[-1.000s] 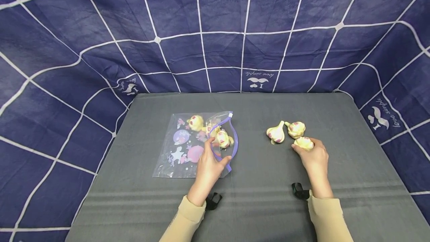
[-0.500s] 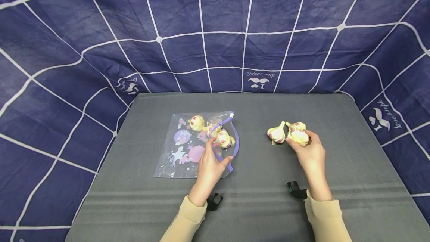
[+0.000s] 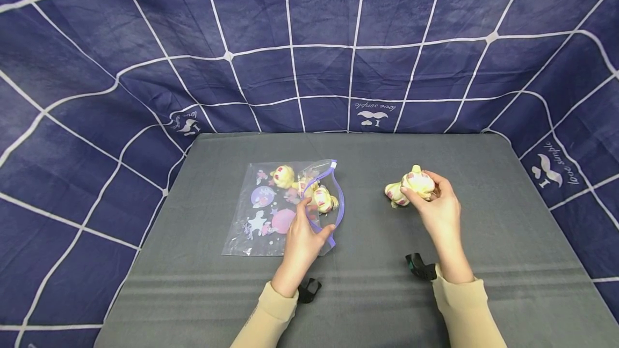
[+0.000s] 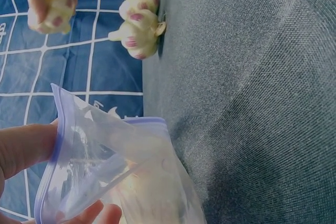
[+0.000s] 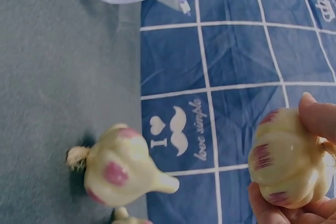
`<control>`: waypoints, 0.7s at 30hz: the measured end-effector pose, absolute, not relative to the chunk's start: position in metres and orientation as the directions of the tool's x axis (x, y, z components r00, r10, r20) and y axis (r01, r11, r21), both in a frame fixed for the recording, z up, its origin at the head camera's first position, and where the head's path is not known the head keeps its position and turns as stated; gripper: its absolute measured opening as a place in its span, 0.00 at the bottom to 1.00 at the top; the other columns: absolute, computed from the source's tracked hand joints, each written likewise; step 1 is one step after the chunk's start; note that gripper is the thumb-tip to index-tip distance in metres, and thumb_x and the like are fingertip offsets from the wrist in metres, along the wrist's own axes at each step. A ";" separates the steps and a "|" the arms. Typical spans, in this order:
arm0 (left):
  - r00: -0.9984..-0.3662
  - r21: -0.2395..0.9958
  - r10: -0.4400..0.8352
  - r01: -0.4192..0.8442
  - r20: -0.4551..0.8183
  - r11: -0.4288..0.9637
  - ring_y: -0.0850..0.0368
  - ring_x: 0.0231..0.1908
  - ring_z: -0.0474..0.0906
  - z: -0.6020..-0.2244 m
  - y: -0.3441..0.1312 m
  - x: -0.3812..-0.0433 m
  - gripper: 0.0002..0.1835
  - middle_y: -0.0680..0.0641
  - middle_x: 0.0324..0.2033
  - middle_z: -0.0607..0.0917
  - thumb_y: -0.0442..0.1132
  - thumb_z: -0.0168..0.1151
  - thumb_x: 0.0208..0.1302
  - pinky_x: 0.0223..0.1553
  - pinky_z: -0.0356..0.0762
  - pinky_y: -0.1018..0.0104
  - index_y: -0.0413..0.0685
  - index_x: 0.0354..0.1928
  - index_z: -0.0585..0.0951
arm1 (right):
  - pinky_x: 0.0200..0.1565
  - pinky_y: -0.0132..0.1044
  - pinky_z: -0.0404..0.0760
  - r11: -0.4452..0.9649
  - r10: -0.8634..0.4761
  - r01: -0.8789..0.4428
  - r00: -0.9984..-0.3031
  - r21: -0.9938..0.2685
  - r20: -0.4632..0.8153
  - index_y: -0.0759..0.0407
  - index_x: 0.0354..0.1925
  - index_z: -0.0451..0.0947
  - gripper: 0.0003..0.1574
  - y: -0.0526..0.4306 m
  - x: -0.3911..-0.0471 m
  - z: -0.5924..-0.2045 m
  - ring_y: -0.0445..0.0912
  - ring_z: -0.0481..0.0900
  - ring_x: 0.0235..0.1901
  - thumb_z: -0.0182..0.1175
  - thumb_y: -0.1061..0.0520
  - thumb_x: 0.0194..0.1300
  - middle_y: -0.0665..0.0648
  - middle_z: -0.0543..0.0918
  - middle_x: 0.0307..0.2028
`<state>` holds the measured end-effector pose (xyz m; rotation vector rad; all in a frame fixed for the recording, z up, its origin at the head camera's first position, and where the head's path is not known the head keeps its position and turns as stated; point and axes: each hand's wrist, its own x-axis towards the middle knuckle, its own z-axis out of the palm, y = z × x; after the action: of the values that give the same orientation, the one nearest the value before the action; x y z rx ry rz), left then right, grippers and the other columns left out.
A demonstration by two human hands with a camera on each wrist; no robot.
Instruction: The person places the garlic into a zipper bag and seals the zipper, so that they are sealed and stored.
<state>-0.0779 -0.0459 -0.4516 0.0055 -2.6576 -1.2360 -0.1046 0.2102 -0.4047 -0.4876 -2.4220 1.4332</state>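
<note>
My right hand grips a garlic bulb with thumb and fingers, raised off the table, as the right wrist view shows closely. Two more bulbs rest on the table; one garlic bulb shows beside the held one, the other is hidden behind it in the head view. In the left wrist view that pair of garlic bulbs stands together. My left hand holds the purple-edged mouth of a clear zip bag, spread apart. Several garlic bulbs lie inside, partly covered by printed film.
The grey table runs to a blue curtain with white grid lines behind and at both sides. Black wrist mounts sit on the inner side of each wrist. The bag's white slider is at the mouth's far end.
My right hand has lifted the garlic bulb and moved it left, across the other two, turning it so its stem points up and away. The left hand and bag stay put.
</note>
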 end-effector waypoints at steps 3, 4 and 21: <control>-0.979 0.754 -0.088 0.084 0.185 0.651 0.47 0.45 0.84 -0.452 -0.046 -0.078 0.43 0.46 0.51 0.84 0.40 0.78 0.47 0.42 0.78 0.47 0.44 0.64 0.65 | 0.47 0.15 0.68 0.422 0.415 0.131 -0.908 -0.897 0.063 0.61 0.66 0.69 0.41 0.207 -0.106 -0.401 0.50 0.75 0.59 0.72 0.57 0.56 0.62 0.76 0.61; -0.979 0.754 -0.088 0.082 0.183 0.652 0.47 0.45 0.84 -0.452 -0.046 -0.078 0.43 0.46 0.51 0.84 0.40 0.78 0.47 0.42 0.78 0.47 0.44 0.64 0.65 | 0.48 0.15 0.69 0.415 0.410 0.125 -0.910 -0.901 0.063 0.61 0.66 0.69 0.41 0.205 -0.107 -0.400 0.50 0.75 0.60 0.72 0.57 0.56 0.62 0.76 0.61; -0.980 0.768 -0.081 0.092 0.184 0.634 0.50 0.40 0.83 -0.453 -0.045 -0.078 0.42 0.45 0.51 0.82 0.38 0.78 0.47 0.38 0.76 0.51 0.43 0.63 0.65 | 0.48 0.16 0.71 0.284 0.145 -0.025 -0.987 -0.958 0.069 0.61 0.64 0.70 0.41 0.168 -0.120 -0.396 0.33 0.75 0.51 0.74 0.61 0.53 0.60 0.78 0.59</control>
<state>-0.0775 -0.0449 -0.4531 -0.0091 -2.6539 -1.2631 -0.1198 0.1682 -0.3958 -0.1132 -2.3999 1.7947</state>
